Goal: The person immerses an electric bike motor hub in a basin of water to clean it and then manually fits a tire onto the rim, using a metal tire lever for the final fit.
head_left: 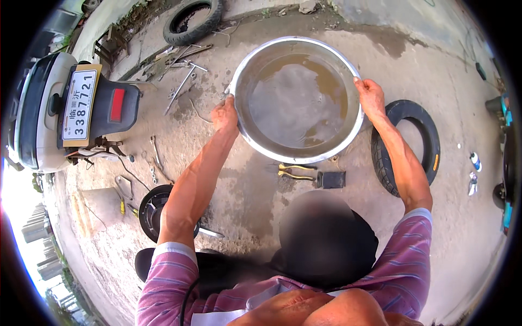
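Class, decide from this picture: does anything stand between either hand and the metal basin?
Nothing visible does: the left hand meets the metal basin at its left rim, the right hand at its right.

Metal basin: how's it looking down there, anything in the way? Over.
Left hand, right hand: gripping opposite sides of basin. Murky water inside. No obstruction seen at hands; black tire nearby, right.

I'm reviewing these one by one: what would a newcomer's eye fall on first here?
The wide metal basin of murky water, top centre, gripped at its rim by the left hand and right hand. Next, the white scooter at far left with its red reflector, then the black tire lying right of the basin.
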`<state>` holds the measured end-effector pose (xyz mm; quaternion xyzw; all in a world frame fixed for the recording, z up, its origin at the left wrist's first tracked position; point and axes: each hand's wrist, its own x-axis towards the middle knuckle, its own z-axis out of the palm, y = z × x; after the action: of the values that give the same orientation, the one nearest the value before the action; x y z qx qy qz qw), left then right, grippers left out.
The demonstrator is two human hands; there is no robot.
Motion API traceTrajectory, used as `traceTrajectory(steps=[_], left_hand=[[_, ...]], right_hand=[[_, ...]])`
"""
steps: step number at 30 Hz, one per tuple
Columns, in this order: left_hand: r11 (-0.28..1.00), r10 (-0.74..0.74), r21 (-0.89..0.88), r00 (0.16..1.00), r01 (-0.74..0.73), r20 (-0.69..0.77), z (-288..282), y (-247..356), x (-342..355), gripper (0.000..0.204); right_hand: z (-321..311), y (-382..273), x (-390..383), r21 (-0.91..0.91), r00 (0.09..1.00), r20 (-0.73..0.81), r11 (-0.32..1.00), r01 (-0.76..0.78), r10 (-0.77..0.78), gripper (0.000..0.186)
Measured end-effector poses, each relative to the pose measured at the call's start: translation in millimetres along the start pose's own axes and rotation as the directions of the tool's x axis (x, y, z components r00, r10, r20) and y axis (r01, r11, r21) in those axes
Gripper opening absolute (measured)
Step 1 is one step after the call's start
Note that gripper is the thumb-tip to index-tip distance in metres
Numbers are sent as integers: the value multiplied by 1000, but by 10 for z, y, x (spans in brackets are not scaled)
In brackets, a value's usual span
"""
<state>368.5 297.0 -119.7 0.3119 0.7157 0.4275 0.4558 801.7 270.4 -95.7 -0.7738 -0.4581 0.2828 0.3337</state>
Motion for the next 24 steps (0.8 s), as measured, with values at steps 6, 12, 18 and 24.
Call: traceTrajectory(steps=[6, 12, 18, 24], left_hand=[[997, -7, 78, 992, -3, 127, 752, 131, 37, 41], [988, -131, 111, 967, 108, 219, 1244, 190, 157, 46], [964, -267, 77, 922, 256, 282, 1466, 304, 120, 54], [966, -259, 95, 880, 241, 399, 1398, 284, 171, 60]], right_hand=[[-180, 571, 586, -59, 992, -127, 998, -8, 1, 46], [-307, 856, 988, -6, 982, -183, 999, -40, 39, 45], [-340, 1005, 1271, -92, 989, -135, 992, -81, 68, 46], [-333, 1285, 1321, -21, 990, -90, 993, -113, 111, 46]])
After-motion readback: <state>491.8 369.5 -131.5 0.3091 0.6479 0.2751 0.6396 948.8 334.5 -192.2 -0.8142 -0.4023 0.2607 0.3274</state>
